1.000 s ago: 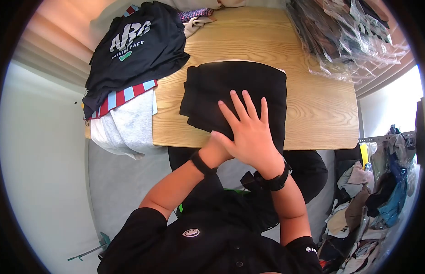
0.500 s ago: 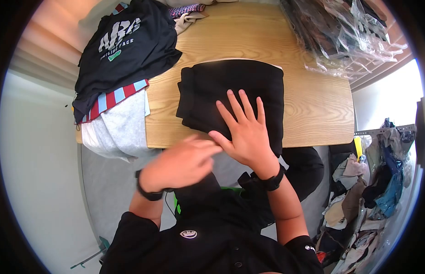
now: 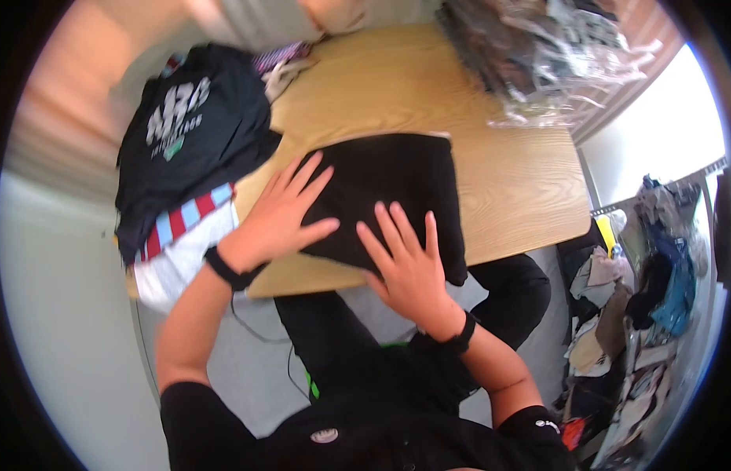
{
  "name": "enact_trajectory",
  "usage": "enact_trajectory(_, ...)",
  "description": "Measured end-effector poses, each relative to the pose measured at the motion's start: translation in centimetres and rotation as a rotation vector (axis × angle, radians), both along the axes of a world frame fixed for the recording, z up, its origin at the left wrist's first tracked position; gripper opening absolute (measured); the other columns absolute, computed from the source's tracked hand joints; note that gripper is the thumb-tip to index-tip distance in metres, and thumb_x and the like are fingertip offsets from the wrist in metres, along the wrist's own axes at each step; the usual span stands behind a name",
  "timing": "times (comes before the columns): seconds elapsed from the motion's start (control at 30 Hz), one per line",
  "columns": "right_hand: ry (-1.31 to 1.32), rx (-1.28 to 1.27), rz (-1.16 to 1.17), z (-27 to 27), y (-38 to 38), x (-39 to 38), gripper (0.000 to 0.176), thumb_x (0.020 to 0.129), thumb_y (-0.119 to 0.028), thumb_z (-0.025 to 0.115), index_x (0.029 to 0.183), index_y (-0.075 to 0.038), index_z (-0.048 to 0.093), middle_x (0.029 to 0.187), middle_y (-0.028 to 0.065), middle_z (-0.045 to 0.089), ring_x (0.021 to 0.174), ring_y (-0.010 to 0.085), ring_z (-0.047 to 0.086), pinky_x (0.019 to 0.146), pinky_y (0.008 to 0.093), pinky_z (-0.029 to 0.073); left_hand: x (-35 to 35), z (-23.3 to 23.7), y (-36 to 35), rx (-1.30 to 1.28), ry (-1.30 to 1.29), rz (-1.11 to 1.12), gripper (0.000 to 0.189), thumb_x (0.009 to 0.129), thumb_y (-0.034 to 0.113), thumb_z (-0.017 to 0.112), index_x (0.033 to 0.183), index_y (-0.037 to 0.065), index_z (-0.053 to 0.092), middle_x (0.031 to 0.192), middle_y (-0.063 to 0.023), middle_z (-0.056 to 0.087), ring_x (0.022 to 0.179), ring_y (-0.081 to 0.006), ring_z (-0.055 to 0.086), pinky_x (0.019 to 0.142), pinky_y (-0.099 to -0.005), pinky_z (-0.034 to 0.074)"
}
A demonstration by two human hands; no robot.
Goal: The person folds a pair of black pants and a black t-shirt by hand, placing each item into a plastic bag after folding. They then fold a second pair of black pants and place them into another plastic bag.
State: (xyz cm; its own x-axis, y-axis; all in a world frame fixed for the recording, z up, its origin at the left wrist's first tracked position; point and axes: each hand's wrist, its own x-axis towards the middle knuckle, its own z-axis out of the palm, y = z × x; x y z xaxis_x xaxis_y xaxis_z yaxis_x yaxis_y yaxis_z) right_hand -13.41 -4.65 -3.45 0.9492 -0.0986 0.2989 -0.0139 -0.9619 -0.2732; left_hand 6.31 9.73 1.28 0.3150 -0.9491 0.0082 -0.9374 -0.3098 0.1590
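Note:
A folded black garment (image 3: 385,169) lies flat near the front edge of the wooden table (image 3: 522,180); its exact kind cannot be told. My left hand (image 3: 283,212) rests on the garment's left side, fingers spread, partly over the table. On the garment's lower right part lies my right hand (image 3: 409,271), palm down with fingers apart. Neither hand grips anything. Each wrist wears a black band.
At the left is a pile with a black printed garment (image 3: 185,141) on top, over striped (image 3: 189,220) and light grey cloth (image 3: 177,271). Clear plastic bags of clothes (image 3: 546,63) sit at the back right. More clothes (image 3: 617,314) fill a rack at right.
My left hand has moved up from in front of the table onto the garment's left side and spread its fingers. My right hand stays on the garment. The view has shifted and tilted.

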Motion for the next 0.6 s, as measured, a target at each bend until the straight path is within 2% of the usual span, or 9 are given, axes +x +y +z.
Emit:
enact_trajectory(0.13, -0.033, -0.233, -0.126, -1.5, -5.2, -2.1, 0.061, 0.08, -0.013, 0.053, 0.139, -0.019, 0.042, 0.148, 0.01, 0.033, 0.139, 0.0305, 0.026, 0.111, 0.0566, 0.015, -2.7, 1.7, -0.3, -0.027, -0.016, 0.109, 0.071, 0.08, 0.047, 0.065, 0.133, 0.003, 0.046, 0.141, -0.0183, 0.038, 0.121, -0.0399, 0.039, 0.105, -0.0481, 0.029)
enact_trajectory(0.2, -0.104, -0.079, -0.455, -1.0, -10.7, -3.4, 0.068, 0.075, 0.004, 0.048, 0.141, -0.006, 0.034, 0.146, 0.0197, 0.03, 0.138, 0.039, 0.023, 0.111, 0.0561, 0.014, -5.2, 3.2, 0.0, -0.007, 0.026, 0.093, 0.068, 0.076, 0.045, 0.069, 0.125, 0.001, 0.053, 0.124, -0.0178, 0.049, 0.11, -0.0373, 0.044, 0.096, -0.0442, 0.035)
enact_trajectory(0.23, -0.284, -0.078, -0.533, -0.6, -13.7, -5.3, 0.065, 0.076, 0.007, 0.047, 0.139, 0.002, 0.032, 0.143, 0.0234, 0.032, 0.137, 0.0411, 0.024, 0.112, 0.053, 0.016, -6.3, 3.9, 0.2, -0.012, 0.058, 0.058, 0.064, 0.075, 0.042, 0.071, 0.12, 0.0, 0.056, 0.118, -0.0156, 0.05, 0.107, -0.0352, 0.044, 0.093, -0.0438, 0.036)
enact_trajectory(0.3, -0.553, -0.106, -0.677, 2.0, -17.6, -9.7, 0.055, 0.082, 0.006, 0.044, 0.136, 0.003, 0.035, 0.138, 0.0215, 0.039, 0.133, 0.0395, 0.031, 0.11, 0.048, 0.023, -8.1, 3.5, 0.4, -0.148, 0.092, -0.015, 0.061, 0.069, 0.038, 0.075, 0.117, 0.004, 0.057, 0.123, -0.0168, 0.047, 0.112, -0.0376, 0.041, 0.097, -0.0485, 0.033)
enact_trajectory(0.33, -0.57, -0.105, -0.722, 2.4, -19.5, -12.3, 0.056, 0.079, 0.006, 0.048, 0.133, 0.003, 0.037, 0.134, 0.0211, 0.042, 0.132, 0.0392, 0.034, 0.109, 0.0456, 0.027, -8.4, 2.7, 0.4, -0.177, 0.106, -0.064, 0.065, 0.067, 0.036, 0.076, 0.12, 0.006, 0.054, 0.131, -0.0197, 0.042, 0.121, -0.0407, 0.036, 0.102, -0.0546, 0.028)
enact_trajectory(0.4, -0.514, -0.138, -0.79, 3.2, -22.7, -17.0, 0.057, 0.075, 0.005, 0.053, 0.13, 0.002, 0.04, 0.131, 0.0212, 0.044, 0.13, 0.0397, 0.035, 0.108, 0.0447, 0.028, -8.8, 0.9, -0.1, -0.164, -0.056, -0.064, 0.07, 0.068, 0.037, 0.075, 0.126, 0.007, 0.05, 0.137, -0.0202, 0.038, 0.131, -0.0427, 0.028, 0.106, -0.0531, 0.024)
enact_trajectory(0.43, -0.516, -0.172, -0.824, 3.5, -24.7, -19.3, 0.057, 0.073, 0.004, 0.054, 0.129, 0.001, 0.041, 0.13, 0.021, 0.044, 0.129, 0.0397, 0.036, 0.108, 0.0448, 0.029, -8.8, -0.2, -0.5, -0.118, 0.017, -0.009, 0.076, 0.064, 0.028, 0.079, 0.129, 0.008, 0.045, 0.143, -0.0234, 0.03, 0.133, -0.0459, 0.023, 0.106, -0.064, 0.017)
enact_trajectory(0.47, -0.517, -0.205, -0.852, 3.9, -26.8, -21.7, 0.057, 0.072, 0.004, 0.055, 0.127, -0.001, 0.042, 0.129, 0.0207, 0.045, 0.128, 0.0396, 0.037, 0.107, 0.0449, 0.029, -8.6, -0.8, -1.0, -0.142, 0.06, -0.01, 0.074, 0.063, 0.016, 0.077, 0.129, 0.007, 0.045, 0.143, -0.0245, 0.029, 0.133, -0.0481, 0.022, 0.106, -0.0626, 0.018)
enact_trajectory(0.6, -0.48, -0.63, -1.013, 7.9, -35.8, -30.8, 0.052, 0.07, -0.001, 0.056, 0.122, -0.005, 0.047, 0.128, 0.0178, 0.046, 0.128, 0.0387, 0.036, 0.106, 0.0468, 0.029, -9.1, -2.8, -2.9, -0.229, 0.042, 0.005, 0.074, 0.058, 0.0, 0.069, 0.128, 0.003, 0.044, 0.143, -0.0245, 0.03, 0.133, -0.0497, 0.022, 0.107, -0.0587, 0.021)
